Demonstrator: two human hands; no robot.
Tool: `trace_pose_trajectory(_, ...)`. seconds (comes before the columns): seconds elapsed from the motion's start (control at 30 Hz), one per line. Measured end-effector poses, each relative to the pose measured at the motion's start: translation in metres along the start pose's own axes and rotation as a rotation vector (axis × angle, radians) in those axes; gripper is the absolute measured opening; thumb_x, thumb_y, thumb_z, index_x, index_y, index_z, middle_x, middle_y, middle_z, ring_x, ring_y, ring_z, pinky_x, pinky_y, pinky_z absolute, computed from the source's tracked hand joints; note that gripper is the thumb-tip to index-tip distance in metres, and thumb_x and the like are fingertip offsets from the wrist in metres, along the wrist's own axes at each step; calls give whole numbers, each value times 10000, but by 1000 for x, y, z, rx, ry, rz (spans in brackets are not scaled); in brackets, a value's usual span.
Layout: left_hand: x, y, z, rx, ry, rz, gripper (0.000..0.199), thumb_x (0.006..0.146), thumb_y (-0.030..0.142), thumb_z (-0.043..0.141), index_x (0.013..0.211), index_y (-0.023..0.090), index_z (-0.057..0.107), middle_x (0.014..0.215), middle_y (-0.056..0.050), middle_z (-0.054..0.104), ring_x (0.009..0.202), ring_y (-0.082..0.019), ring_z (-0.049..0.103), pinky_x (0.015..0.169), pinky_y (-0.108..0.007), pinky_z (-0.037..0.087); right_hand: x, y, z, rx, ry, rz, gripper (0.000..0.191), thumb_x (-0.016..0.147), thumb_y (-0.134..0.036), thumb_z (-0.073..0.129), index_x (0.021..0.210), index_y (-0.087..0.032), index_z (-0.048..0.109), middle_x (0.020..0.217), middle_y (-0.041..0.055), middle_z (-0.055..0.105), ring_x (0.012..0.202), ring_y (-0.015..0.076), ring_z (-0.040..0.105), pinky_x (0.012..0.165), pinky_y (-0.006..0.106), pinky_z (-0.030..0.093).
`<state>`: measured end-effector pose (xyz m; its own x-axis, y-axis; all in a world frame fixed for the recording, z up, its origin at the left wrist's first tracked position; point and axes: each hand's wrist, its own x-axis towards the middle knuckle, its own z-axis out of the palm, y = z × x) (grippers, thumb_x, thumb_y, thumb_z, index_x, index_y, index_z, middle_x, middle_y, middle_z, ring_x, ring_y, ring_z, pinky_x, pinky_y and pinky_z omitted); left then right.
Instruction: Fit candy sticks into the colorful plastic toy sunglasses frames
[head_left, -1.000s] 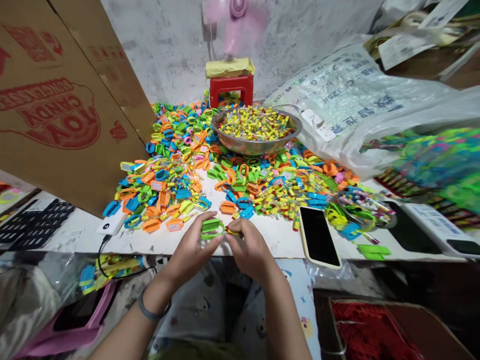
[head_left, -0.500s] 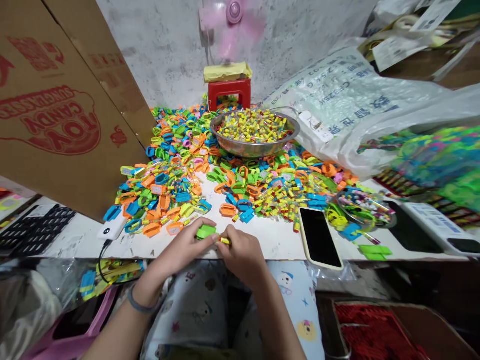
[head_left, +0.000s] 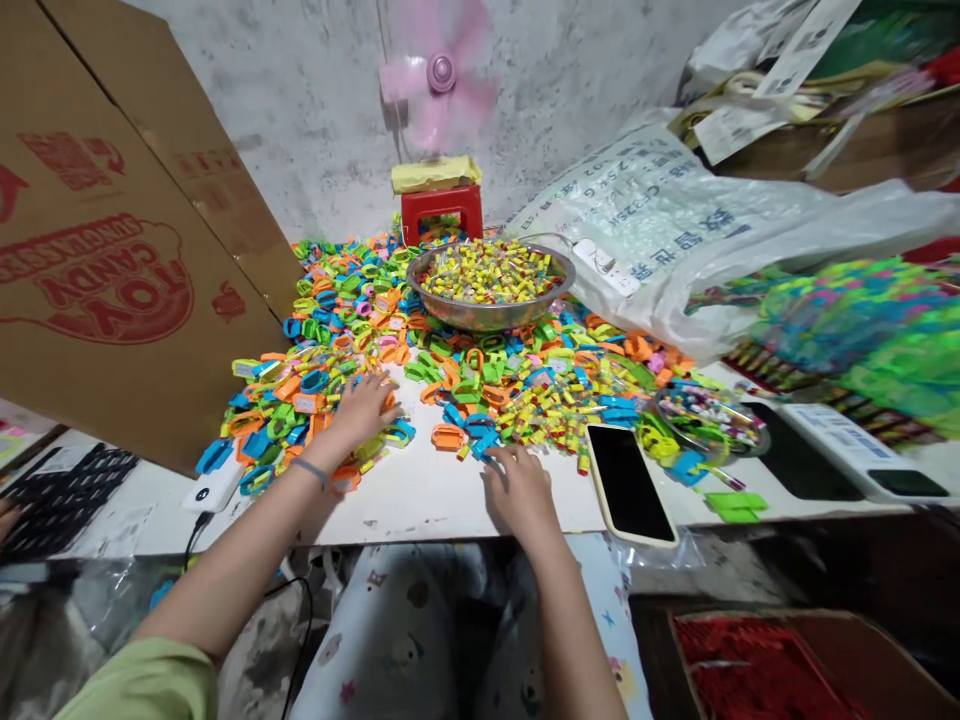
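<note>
My left hand (head_left: 365,410) reaches over the left part of a spread of orange, green and blue plastic toy watches (head_left: 311,405), its fingers apart above the pile. My right hand (head_left: 519,487) is at the near side of the heap, fingertips by a blue watch (head_left: 484,445); whether it touches it is hard to tell. Its fingers are spread and bent. Small yellow-and-red candy tubes (head_left: 536,415) lie beyond this hand. A metal bowl (head_left: 491,318) full of such tubes stands among the watches.
A cardboard box (head_left: 150,380) stands at the left. A phone (head_left: 631,485) lies right of my right hand, near a small bowl (head_left: 712,440). At the back are a red stool (head_left: 442,203) and a pink fan (head_left: 441,73). A person's fingers (head_left: 7,520) show at the left edge.
The green watch and yellow tube are no longer in my hands. My left hand moved forward and left to the pile; my right hand moved right and opened. The view has shifted slightly.
</note>
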<state>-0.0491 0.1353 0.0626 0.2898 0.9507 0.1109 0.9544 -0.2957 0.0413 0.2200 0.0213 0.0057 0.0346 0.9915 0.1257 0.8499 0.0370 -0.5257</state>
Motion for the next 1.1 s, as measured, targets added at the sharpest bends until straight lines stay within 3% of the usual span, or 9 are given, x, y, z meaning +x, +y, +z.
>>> trace_pose_trajectory(0.17, -3, 5, 26, -21, -49, 84, 322, 935, 433, 464, 1097, 254, 676, 1410, -76, 541, 1309, -303, 451, 1148, -573, 124, 1, -9, 6, -61, 14, -23, 312, 910, -203, 497, 1190, -263, 620, 1139, 112, 606, 1039, 284, 526, 806, 380, 362)
trace_pose_trajectory(0.3, -5, -6, 20, -36, -71, 101, 245, 905, 384, 527, 966, 245, 719, 1371, -87, 575, 1281, -322, 480, 1147, -612, 66, 1, -24, 17, -90, -67, -71, 359, 941, -212, 454, 1279, -266, 564, 1043, 98, 664, 983, 276, 569, 806, 385, 351)
trace_pose_trajectory(0.4, -7, -3, 10, -55, -92, 117, 258, 873, 329, 573, 1089, 264, 697, 1376, -94, 568, 1311, -352, 451, 1131, -649, 63, 2, -35, 27, -123, -131, -4, 413, 925, -194, 475, 1336, -199, 502, 1063, 123, 663, 970, 287, 599, 784, 382, 364)
trace_pose_trajectory(0.5, -10, 20, 8, -105, -99, 161, 383, 888, 325, 547, 1264, 277, 603, 1402, -99, 543, 1344, -329, 418, 1141, -618, 115, 4, -40, 30, -137, -138, 13, 358, 916, -158, 464, 1266, -180, 539, 1095, 139, 637, 953, 283, 608, 730, 355, 374)
trace_pose_trajectory(0.63, -15, 63, 23, -262, -77, 232, 388, 836, 328, 628, 1218, 263, 624, 1288, -96, 627, 1253, -295, 511, 1167, -563, 127, 4, -39, 29, -118, -148, -38, 350, 893, -73, 423, 1186, -193, 572, 1096, 119, 626, 916, 252, 611, 670, 322, 368)
trace_pose_trajectory(0.8, -24, 82, 30, -361, -32, 166, 342, 841, 321, 630, 1167, 219, 648, 1137, -116, 693, 1124, -299, 601, 1158, -544, 177, 2, -37, 29, -59, -165, -149, 293, 874, -53, 451, 1079, -181, 615, 1072, 99, 632, 952, 236, 596, 705, 311, 390)
trace_pose_trajectory(0.97, -46, 77, 14, -846, -16, -56, 405, 882, 488, 552, 1148, 197, 641, 1208, -108, 658, 1138, -270, 588, 1020, -423, 415, 3, -35, 24, 19, -160, -250, 140, 887, -127, 515, 951, -187, 625, 1002, 84, 626, 934, 225, 575, 799, 321, 413)
trace_pose_trajectory(1.03, -59, 78, 10, -1022, -1, -115, 418, 872, 481, 569, 1174, 193, 593, 1220, -95, 637, 1062, -225, 618, 915, -348, 483, 4, -34, 19, 160, -95, -267, 104, 907, -176, 505, 949, -190, 599, 1022, 83, 618, 980, 227, 560, 860, 338, 416)
trace_pose_trajectory(1.1, -73, 80, 9, -1171, -2, -139, 442, 831, 452, 634, 1178, 197, 534, 1159, -73, 638, 896, -174, 647, 751, -278, 515, 3, -36, 14, 459, -28, -234, 112, 937, -244, 463, 982, -200, 556, 993, 71, 619, 957, 215, 571, 854, 340, 442)
